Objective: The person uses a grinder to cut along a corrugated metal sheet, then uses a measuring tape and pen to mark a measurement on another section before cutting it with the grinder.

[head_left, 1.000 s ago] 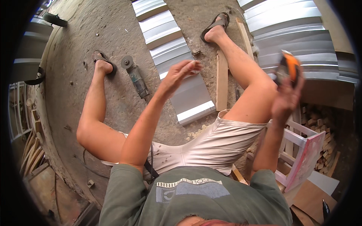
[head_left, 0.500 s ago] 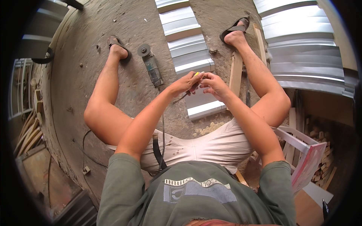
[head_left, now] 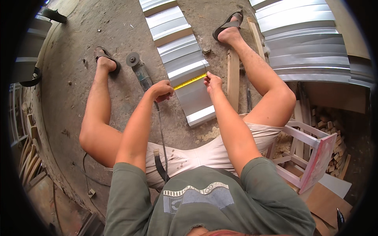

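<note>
A yellow tape measure blade [head_left: 190, 81] stretches across a narrow ribbed metal sheet [head_left: 193, 96] lying on the ground between my legs. My left hand [head_left: 162, 90] is closed at the sheet's left edge, at the end where the blade comes out; the case is hidden in the fingers. At the right edge, my right hand [head_left: 213, 82] pinches the other end of the blade. The blade slants up to the right, just below a raised rib. An angle grinder [head_left: 141, 72] with a disc rests on the ground left of the sheet.
Wider ribbed metal sheets [head_left: 305, 43] lie at the far right. A wooden plank [head_left: 233, 80] runs beside my right leg. A pink and white stool [head_left: 315, 157] stands at the right, near stacked wood pieces [head_left: 338, 153]. The grinder's cord [head_left: 162, 133] trails toward me.
My hands were together above the sheet and have moved apart. The tape blade is now drawn out between them across the sheet. The view has shifted slightly.
</note>
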Demonstrator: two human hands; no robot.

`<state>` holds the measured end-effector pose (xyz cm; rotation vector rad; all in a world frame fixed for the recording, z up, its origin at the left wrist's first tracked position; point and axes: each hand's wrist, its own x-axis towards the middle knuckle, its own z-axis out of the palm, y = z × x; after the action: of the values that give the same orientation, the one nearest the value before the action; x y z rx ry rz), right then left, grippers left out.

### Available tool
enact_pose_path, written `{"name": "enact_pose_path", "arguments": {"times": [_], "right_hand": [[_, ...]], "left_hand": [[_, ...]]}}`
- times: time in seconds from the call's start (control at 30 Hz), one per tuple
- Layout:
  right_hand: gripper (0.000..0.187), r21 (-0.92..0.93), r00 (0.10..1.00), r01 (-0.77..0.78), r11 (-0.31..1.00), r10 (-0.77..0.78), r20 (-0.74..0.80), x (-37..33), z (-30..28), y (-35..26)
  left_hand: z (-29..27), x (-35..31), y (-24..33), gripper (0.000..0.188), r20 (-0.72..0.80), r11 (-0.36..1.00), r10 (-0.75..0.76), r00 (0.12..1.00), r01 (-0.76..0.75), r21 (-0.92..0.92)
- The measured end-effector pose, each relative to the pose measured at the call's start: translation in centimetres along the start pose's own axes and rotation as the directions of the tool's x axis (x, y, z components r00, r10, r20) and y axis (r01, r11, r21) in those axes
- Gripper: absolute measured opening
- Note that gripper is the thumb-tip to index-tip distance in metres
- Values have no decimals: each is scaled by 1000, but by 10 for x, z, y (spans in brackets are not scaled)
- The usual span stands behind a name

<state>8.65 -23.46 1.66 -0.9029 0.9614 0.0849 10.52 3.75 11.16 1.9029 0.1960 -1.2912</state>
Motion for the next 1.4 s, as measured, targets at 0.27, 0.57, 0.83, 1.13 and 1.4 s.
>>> {"name": "enact_pose_path", "arguments": {"times": [0.27, 0.57, 0.83, 1.13, 1.4], "right_hand": [[10, 103, 999, 19, 995, -15, -43, 26, 16, 10], [10, -1, 1000, -22, 1000, 22, -2, 24, 17, 9], [11, -67, 1000, -25, 997, 25, -4, 28, 11, 9], [12, -186, 1000, -3, 983, 4, 1, 9, 19, 2], [16, -257, 793, 603, 755, -534, 292, -67, 82, -92]], "left_hand": [[-13, 25, -21, 32, -238, 990, 135, 962, -123, 64], [-15, 41, -34, 26, -263, 983, 170, 950, -145, 114], [-15, 23, -12, 24, -241, 996, 32, 970, -50, -69], [-19, 31, -16, 18, -233, 988, -7, 973, -30, -153], [-29, 27, -19, 15, -151, 987, 2, 989, -26, -161]]}}
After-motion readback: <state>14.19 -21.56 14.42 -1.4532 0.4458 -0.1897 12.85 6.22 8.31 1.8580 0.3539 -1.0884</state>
